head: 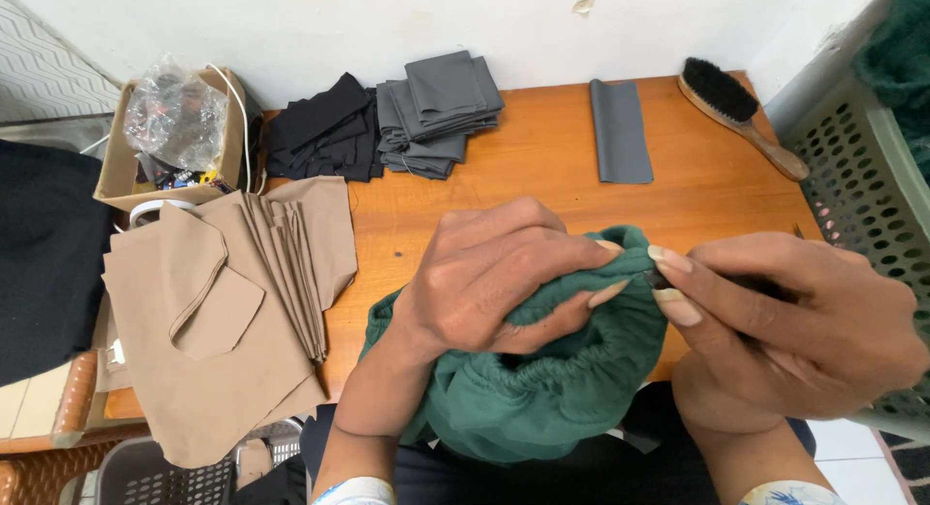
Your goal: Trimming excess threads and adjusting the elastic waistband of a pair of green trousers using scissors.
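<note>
Green garment (542,389) bunched between left hand (494,273) and right hand (785,321).

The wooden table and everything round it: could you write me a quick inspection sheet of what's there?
Surface: orange-brown wooden table, mostly bare in the middle.
Job's things: green garment with a gathered elastic edge, bunched at the near edge.
Clutter: tan fabric pieces, black fabric stack, grey fabric stack, single grey strip, black-bristled brush, cardboard box holding a clear plastic bag.
Hands: left hand grips the garment; right hand pinches its edge.
Cables: white cord by the box.
Surroundings: white wall, green perforated basket on the right.
</note>
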